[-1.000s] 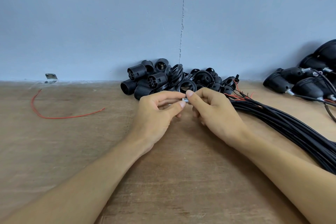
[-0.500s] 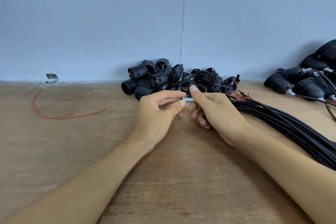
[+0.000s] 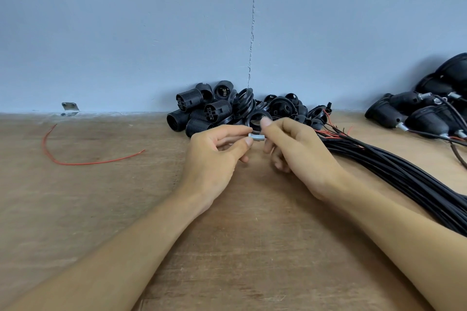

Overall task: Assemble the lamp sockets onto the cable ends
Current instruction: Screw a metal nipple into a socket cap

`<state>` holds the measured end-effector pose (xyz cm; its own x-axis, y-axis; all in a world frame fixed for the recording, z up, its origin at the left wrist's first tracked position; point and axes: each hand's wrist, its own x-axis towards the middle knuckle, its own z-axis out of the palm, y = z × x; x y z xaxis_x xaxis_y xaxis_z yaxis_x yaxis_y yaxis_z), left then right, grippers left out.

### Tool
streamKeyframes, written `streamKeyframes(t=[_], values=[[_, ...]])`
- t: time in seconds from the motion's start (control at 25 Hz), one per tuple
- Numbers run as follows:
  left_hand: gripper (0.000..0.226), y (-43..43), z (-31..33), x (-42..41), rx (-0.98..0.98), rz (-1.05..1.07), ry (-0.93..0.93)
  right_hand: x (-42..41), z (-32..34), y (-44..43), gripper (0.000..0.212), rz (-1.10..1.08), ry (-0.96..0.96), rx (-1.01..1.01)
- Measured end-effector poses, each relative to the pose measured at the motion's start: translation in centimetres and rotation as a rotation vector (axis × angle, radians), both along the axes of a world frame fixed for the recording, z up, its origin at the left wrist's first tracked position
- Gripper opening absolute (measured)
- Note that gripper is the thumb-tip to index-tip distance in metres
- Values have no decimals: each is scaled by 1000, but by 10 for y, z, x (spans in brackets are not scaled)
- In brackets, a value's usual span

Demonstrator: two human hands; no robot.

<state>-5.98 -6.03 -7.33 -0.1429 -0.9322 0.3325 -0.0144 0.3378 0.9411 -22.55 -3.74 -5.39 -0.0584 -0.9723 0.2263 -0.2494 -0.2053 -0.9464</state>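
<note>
I see a scuffed wooden tabletop [image 3: 101,209] against a cracked blue wall [image 3: 126,33]. My left hand [image 3: 214,156] and right hand [image 3: 300,156] both pinch a small metal tube [image 3: 256,137] just before the sockets [image 3: 227,111]; cables [image 3: 391,171] lie right.

We see black sockets [image 3: 217,111] beside black cables [image 3: 404,179], a red wire [image 3: 83,162] left of them, blue wall [image 3: 126,33].

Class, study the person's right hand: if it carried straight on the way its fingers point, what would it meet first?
Most likely the left hand: the right hand points leftward at its fingertips, with only the metal tube both pinch between them. Depth is unclear; the socket pile lies beyond.
</note>
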Motion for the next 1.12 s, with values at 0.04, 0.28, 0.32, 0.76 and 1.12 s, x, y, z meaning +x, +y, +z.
streamKeyframes(t=[0.04,0.28,0.32,0.76,1.12], values=[[18,0,0,0,2,0,0,-1,0,0,26,26,-1,-15],[18,1,0,0,-17,0,-29,0,-3,0,42,-15,116,-18],[18,1,0,0,-10,3,-18,-1,-2,1,32,11,104,-28],[13,1,1,0,19,6,-8,-3,-2,2,27,14,188,-46],[14,0,0,0,34,8,-20,-3,0,3,36,-59,335,-82]])
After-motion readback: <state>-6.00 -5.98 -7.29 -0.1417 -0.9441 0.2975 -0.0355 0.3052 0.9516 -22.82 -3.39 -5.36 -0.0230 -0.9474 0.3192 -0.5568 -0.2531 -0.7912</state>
